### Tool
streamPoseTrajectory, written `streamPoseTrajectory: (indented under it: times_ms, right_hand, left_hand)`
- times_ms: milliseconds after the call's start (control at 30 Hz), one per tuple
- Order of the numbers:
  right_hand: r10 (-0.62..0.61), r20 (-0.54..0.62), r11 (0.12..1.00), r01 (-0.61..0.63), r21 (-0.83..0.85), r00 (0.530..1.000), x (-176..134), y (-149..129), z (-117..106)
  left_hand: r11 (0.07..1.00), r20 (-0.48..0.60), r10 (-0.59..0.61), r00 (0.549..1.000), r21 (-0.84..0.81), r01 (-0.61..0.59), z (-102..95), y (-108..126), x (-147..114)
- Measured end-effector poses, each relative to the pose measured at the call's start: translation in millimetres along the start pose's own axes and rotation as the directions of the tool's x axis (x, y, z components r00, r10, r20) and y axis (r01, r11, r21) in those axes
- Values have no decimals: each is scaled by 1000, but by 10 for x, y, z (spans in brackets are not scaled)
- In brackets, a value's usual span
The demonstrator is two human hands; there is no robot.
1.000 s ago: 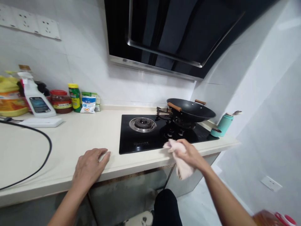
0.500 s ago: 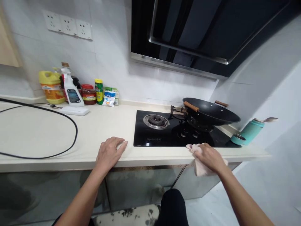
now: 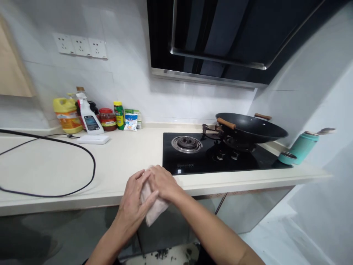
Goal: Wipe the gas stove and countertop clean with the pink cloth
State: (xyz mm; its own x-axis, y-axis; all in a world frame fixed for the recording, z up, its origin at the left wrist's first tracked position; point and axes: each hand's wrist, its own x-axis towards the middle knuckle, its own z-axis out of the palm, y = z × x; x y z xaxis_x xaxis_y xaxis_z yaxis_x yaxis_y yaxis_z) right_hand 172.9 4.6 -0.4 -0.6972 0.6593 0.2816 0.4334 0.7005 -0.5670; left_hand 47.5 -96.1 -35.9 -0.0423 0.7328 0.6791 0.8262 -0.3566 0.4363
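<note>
At the counter's front edge, left of the stove, my two hands have come together over a pale pink cloth (image 3: 156, 213). My right hand (image 3: 163, 182) is closed on the cloth from above, its fingers pressing it toward the countertop (image 3: 132, 154). Against its left side, my left hand (image 3: 133, 197) grips the cloth too, the thumb lying across it and the fingertips touching the right hand. Part of the cloth hangs below the edge; the rest is hidden under the hands.
Right of my hands is a black gas stove (image 3: 193, 162) carrying a wok (image 3: 250, 129). A teal container (image 3: 306, 147) and a small teal cup (image 3: 287, 158) stand at its right. Leftward lie a black cable (image 3: 93, 165), a white box (image 3: 93, 139) and a spray bottle (image 3: 91, 117). A range hood (image 3: 209, 36) hangs overhead.
My right hand has moved left with the cloth, from the stove's front edge to my left hand. My left hand, earlier resting bare on the counter edge, now meets the cloth.
</note>
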Motion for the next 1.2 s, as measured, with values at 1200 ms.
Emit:
streamPoseTrajectory:
  times_ms: [1200]
  right_hand:
    - [266, -753, 847, -519, -115, 602, -1749, 2909, -1831]
  left_hand:
    - [849, 536, -260, 803, -271, 455, 1155, 761, 1954]
